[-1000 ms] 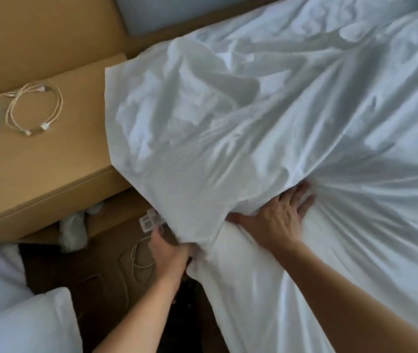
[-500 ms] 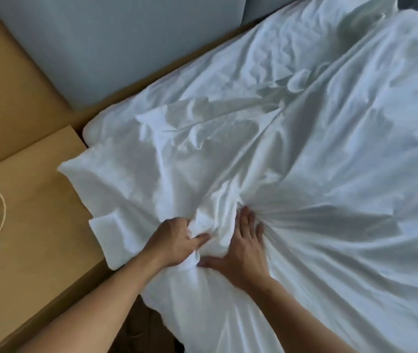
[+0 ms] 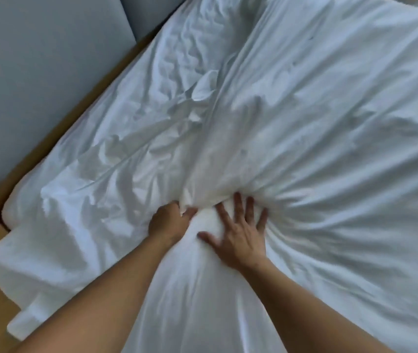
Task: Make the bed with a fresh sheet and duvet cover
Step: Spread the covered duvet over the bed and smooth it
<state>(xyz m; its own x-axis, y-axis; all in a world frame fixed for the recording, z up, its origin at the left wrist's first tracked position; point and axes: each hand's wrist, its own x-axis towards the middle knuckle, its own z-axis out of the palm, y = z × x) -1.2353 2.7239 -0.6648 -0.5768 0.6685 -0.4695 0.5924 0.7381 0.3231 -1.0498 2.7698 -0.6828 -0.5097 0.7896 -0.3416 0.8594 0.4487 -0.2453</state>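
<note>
Holds white sheet (image 3: pixel 304 149) bunched
Pinches a fold in curled left grip (image 3: pixel 169 222); presses spread right grip (image 3: pixel 238 235) flat on cloth beside

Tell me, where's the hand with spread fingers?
In the head view, low centre: the right hand presses the white bedding, just right of the left hand gripping a fold.

Showing two arms, both bare fr wrist down to bottom edge of view. Showing left forearm (image 3: pixel 106 301) & right forearm (image 3: pixel 330 309) broad near the lens, tapering twd the wrists. Presenting left grip (image 3: pixel 169 222) by its back, knuckles & thumb only, other digits hidden. Presenting right grip (image 3: pixel 238 240) by its back w/ thumb & four fingers (image 3: pixel 239 207) all in sight, plus faint tendon ridges. Blurring nails & fine detail too much to tell.
</note>
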